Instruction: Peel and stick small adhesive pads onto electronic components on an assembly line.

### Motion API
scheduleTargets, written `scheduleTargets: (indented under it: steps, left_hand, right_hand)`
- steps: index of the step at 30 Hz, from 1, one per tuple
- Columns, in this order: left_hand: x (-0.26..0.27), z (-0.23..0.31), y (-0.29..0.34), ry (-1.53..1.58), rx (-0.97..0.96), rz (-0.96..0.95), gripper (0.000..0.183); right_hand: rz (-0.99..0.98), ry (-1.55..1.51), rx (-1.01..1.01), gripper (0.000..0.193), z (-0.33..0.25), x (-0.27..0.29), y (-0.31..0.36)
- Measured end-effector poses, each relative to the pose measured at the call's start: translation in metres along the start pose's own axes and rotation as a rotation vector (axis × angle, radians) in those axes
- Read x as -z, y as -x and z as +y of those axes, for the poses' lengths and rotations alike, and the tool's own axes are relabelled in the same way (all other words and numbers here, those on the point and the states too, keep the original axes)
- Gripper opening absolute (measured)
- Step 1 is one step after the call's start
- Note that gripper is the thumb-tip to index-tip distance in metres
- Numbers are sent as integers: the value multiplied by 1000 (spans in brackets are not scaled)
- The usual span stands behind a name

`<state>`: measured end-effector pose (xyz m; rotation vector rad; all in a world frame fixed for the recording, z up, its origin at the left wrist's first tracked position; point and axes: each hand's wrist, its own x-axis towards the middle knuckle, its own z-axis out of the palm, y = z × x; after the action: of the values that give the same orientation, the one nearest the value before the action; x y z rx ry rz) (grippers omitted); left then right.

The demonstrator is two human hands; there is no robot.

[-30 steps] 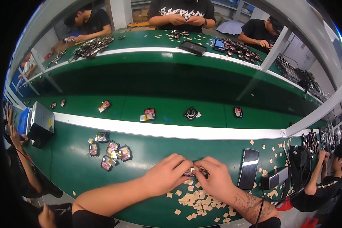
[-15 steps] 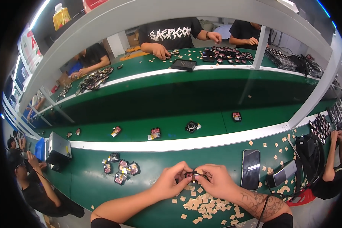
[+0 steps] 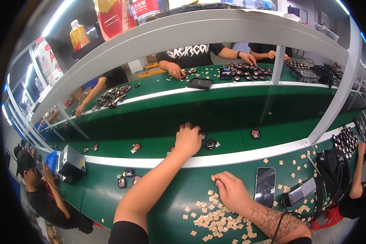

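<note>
My left hand [image 3: 188, 140] reaches across the white rail onto the far green strip. Its fingers curl down round a small black device [image 3: 203, 136], of which only an edge shows past the fingertips. Just to the right of it lies a round-faced black device [image 3: 210, 144] with a pale tab. Over the near table, my right hand [image 3: 233, 189] pinches a small beige square [image 3: 213, 177] between thumb and fingertip. Below that hand spreads a pile of loose beige squares [image 3: 219, 221]. My left forearm partly hides a cluster of devices [image 3: 128, 172] on the near table.
A phone [image 3: 265, 187] lies right of my right hand, near a grey box [image 3: 299, 192] and a black bag [image 3: 333, 168]. The white rail [image 3: 248, 157] and shelf post [image 3: 333, 97] border the strip. Co-workers sit across and at both sides; a grey machine [image 3: 72, 162] stands left.
My hands have parted. The left has carried the small black device forward over the rail; the right stays near the pile, now pinching a beige square. The view has tilted up.
</note>
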<state>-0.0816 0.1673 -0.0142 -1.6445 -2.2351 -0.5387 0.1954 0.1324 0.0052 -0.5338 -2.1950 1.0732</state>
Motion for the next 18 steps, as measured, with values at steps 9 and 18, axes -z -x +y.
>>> scheduleTargets:
  steps: [9,18]
  left_hand:
    - [-3,51,16,268,-169,-206,42]
    - [7,60,18,587,-207,-326,34]
  right_hand:
    - [-46,-8,-20,5,1,2,-4]
    - [11,10,19,12,2,1,-3]
